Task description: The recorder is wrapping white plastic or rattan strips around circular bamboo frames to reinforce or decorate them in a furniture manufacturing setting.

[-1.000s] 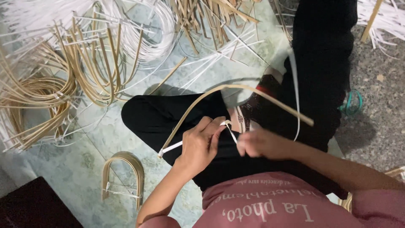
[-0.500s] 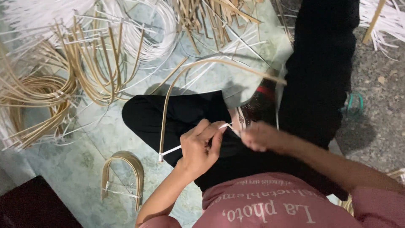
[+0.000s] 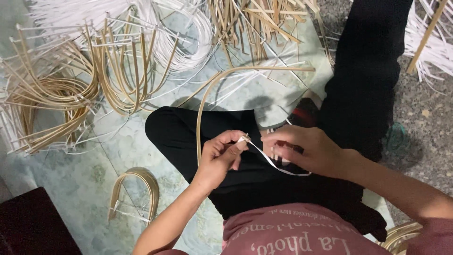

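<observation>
I sit on the floor with my legs in black trousers. My left hand (image 3: 222, 156) pinches the ends of a bent tan cane strip (image 3: 207, 92) that arches up and away over my knee. A thin white plastic strip (image 3: 269, 160) runs from those pinched ends across to my right hand (image 3: 309, 151), which grips its other part. The two hands are close together above my lap, and the white strip sags between them.
Bundles of bent tan cane hoops (image 3: 61, 94) tied with white strips lie at the left. One finished U-shaped bundle (image 3: 137, 189) sits near my left arm. Loose straight cane sticks (image 3: 255, 23) and white strips (image 3: 439, 47) lie at the back. A dark box (image 3: 33, 226) is at lower left.
The cane strip's free end has swung from the right up and over to the far side. My hands have drawn slightly apart, stretching the white strip between them.
</observation>
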